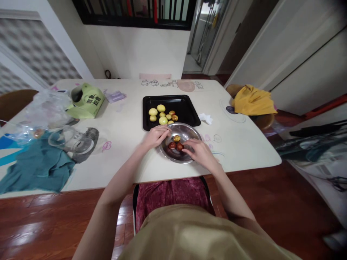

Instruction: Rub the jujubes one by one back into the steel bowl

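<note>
A shiny steel bowl (pixel 195 134) stands near the table's front edge and overlaps the near rim of a black tray (pixel 187 108). Inside the bowl sit two reddish-brown jujube-like fruits, the left one (pixel 172 145) and the right one (pixel 179 146), with a yellow, brown-speckled one (pixel 176 138) behind them. My left hand (pixel 157 137) is closed over the bowl's left rim. Reaching in from the right, my right hand (pixel 200 151) has thumb and fingertips closed at the right reddish-brown fruit. Several yellow-green fruits (pixel 163 120) and a few browner ones (pixel 175 118) lie in the tray.
A crumpled white tissue (pixel 206 118) lies right of the tray. At the left are a green carton (pixel 90 103), a clear plastic jug (pixel 78 144), plastic bags (pixel 48 108) and a teal cloth (pixel 38 166). Yellow fabric (pixel 253 101) hangs over a chair at the right.
</note>
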`<state>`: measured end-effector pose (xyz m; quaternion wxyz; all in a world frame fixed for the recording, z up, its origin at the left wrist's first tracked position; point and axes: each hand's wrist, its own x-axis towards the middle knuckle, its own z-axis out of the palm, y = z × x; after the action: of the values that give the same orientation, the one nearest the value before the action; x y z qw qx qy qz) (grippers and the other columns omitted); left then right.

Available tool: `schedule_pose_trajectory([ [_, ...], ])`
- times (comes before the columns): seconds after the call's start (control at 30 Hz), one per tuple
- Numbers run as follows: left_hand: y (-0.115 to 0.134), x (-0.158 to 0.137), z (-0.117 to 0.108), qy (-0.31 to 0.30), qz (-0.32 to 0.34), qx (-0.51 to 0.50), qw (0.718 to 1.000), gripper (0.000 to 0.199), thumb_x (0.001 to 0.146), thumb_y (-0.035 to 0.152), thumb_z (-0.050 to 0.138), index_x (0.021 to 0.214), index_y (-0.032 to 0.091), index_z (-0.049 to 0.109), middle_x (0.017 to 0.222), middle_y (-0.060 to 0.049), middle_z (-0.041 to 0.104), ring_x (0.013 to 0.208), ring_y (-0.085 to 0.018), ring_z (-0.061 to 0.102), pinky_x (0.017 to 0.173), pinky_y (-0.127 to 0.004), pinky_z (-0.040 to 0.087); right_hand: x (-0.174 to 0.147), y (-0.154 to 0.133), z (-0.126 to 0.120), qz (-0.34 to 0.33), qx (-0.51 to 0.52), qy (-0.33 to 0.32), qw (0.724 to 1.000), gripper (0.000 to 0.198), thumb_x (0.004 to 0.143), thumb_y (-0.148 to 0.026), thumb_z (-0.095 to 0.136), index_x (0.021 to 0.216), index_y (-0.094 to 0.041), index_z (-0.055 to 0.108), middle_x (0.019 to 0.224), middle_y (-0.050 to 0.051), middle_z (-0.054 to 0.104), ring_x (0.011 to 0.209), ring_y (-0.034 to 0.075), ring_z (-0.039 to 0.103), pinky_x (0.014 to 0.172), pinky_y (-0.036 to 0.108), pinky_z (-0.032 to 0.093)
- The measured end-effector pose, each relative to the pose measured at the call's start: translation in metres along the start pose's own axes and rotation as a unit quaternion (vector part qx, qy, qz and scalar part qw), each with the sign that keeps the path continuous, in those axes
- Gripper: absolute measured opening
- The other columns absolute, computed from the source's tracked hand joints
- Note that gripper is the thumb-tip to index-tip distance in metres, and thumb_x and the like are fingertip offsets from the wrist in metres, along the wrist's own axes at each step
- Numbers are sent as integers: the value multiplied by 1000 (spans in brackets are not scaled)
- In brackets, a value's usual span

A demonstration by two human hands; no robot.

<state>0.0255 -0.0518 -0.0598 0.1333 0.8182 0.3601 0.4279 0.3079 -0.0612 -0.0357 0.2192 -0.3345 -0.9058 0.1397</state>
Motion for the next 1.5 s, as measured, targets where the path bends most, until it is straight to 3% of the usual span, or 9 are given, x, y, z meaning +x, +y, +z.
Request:
schedule_pose_trajectory([
  [0.1,1,1,-2,-7,4,3,1000,50,115,35,39,91,18,80,95,-8,83,110,-25,78,107,-45,59,-4,1,0,-51,10,27,998,22,106,-36,65,114,-20,77,109,10,82,103,29,77,93,48,62],
  [0.23,7,2,-5,-12,-5,23,1000,41,112,34,47,96,18,81,101,-10,84,114,-27,77,104,-45,61,-20,18,7,-131,27,85,987,32,112,-37,51,131,-22,74,125,12,80,122,29,73,106,54,58],
  [0.37,5,9,-15,26,-27,26,999,30,110,33,54,110,18,80,115,-12,82,116,-25,76,107,-43,60,-36,40,25,-165,17,163,973,44,114,-38,42,146,-22,66,139,14,74,138,31,64,111,58,57],
  [0.47,-12,27,-25,34,-62,53,996,28,109,29,54,119,18,77,124,-13,79,121,-25,73,112,-45,57,-39,46,34,-175,14,201,964,48,114,-40,39,150,-20,63,141,15,73,142,32,62,111,57,57],
  [0.67,-54,81,-27,-96,-115,116,982,27,100,19,62,122,17,76,132,-13,74,127,-27,69,117,-47,54,-33,41,34,-175,26,223,959,42,113,-33,41,140,-19,70,131,16,77,133,31,68,104,54,61],
  [0.87,-57,97,-15,-175,-150,154,961,26,97,17,65,121,20,76,133,-11,70,122,-28,70,112,-43,57,-33,41,36,-174,33,238,955,37,111,-28,43,129,-18,73,123,15,79,125,30,72,98,52,62],
  [1.13,-47,92,-4,-181,-219,244,927,33,100,12,58,129,19,72,129,-13,70,116,-27,71,99,-37,60,-26,36,36,-157,48,264,950,38,109,-25,40,115,-19,78,111,14,80,109,29,74,88,47,62],
  [1.37,-53,87,-9,-173,-207,219,938,28,94,7,63,117,16,76,116,-12,73,106,-26,71,96,-37,60,-25,37,36,-159,51,263,950,39,108,-24,40,110,-19,79,109,13,79,108,29,73,90,48,61],
  [1.5,-47,85,-23,-120,-173,190,959,27,88,12,74,115,16,76,117,-11,68,102,-25,70,96,-40,60,-24,37,37,-159,45,268,949,40,108,-24,40,104,-19,79,106,13,79,107,29,73,89,48,62],
])
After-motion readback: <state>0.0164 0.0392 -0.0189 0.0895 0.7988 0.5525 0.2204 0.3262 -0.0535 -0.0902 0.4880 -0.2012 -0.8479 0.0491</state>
